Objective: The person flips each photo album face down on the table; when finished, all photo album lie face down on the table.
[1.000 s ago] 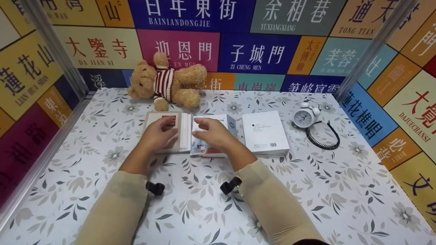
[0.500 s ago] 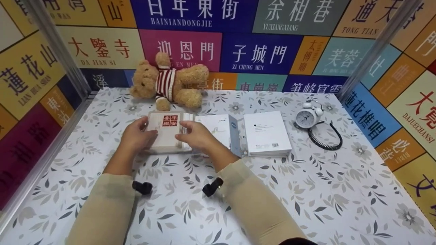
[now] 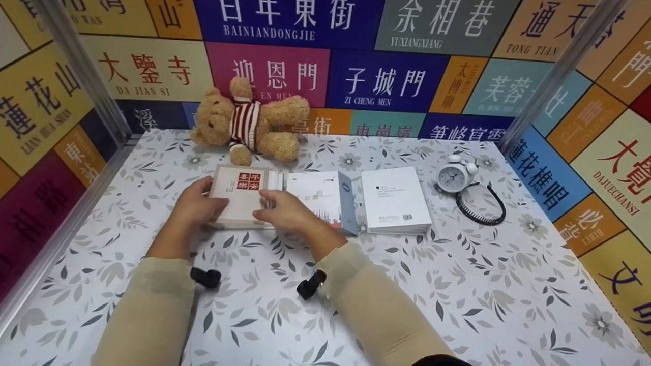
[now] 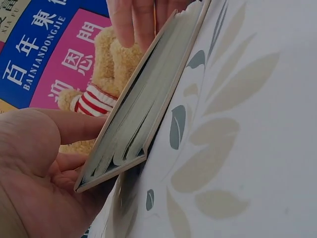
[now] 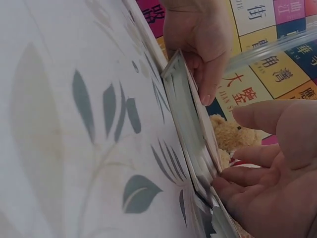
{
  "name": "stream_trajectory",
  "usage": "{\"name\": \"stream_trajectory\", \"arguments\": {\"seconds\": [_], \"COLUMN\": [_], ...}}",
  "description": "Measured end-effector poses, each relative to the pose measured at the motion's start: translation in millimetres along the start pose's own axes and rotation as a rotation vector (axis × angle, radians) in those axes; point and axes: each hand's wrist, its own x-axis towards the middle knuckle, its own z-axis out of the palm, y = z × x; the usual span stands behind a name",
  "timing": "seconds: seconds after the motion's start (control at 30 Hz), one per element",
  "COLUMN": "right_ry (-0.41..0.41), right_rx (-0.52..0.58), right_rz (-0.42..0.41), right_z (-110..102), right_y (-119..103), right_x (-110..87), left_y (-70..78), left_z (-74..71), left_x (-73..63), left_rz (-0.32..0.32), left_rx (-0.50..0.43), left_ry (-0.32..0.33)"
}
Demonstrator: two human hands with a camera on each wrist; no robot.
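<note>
A beige book [image 3: 236, 201] with a red square of characters on its cover lies on the table's left half. My left hand [image 3: 189, 207] grips its left side, thumb over the cover and fingers at the side. In the left wrist view the book's page edges [image 4: 143, 104] face the camera, its near corner within that hand. My right hand [image 3: 285, 209] is at the book's right side. The right wrist view shows its fingers [image 5: 247, 176] touching the book's edge, with the thumb raised away from the cover. A white strip [image 3: 276, 180] shows along the book's right side.
Right of the beige book lie an illustrated book [image 3: 313, 190] with a blue flap and a thick white book [image 3: 396, 198]. A white alarm clock [image 3: 454, 175] and a black coiled band [image 3: 480, 211] are farther right. Behind, a teddy bear [image 3: 246, 122] leans against the printed wall.
Both hands have moved left from above the books to the two sides of the beige book. The left hand has taken hold of its left side.
</note>
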Motion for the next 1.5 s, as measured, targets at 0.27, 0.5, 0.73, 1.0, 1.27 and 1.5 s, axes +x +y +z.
{"name": "stream_trajectory", "arguments": {"seconds": [0.27,0.5,0.73,1.0,1.27,1.5], "right_ry": [0.006,0.03,0.033,0.03,0.113,0.114], "right_rx": [0.001,0.14,0.257,0.404,0.63,0.584], "right_rz": [-0.039,-0.033,-0.069,-0.138,-0.124,-0.094], "right_z": [1.0,-4.6,-8.7,-10.8,-16.5,-18.4], "right_y": [-2.2,-11.4,-18.3,-25.3,-29.7,-22.3], "right_x": [-1.9,-7.2,-11.2,-14.2,-14.7,-10.7], "left_y": [10.2,36.3,55.5,69.6,71.3,61.6], "left_z": [1.3,5.2,8.2,13.9,27.1,27.5], "left_x": [-6.4,-24.4,-38.6,-53.0,-53.3,-41.7], "left_rz": [0.037,0.131,0.177,0.268,0.347,0.263], "left_rx": [-0.081,-0.297,-0.438,-0.393,-0.419,-0.453], "left_ry": [0.047,0.107,0.065,0.092,-0.046,-0.155]}}
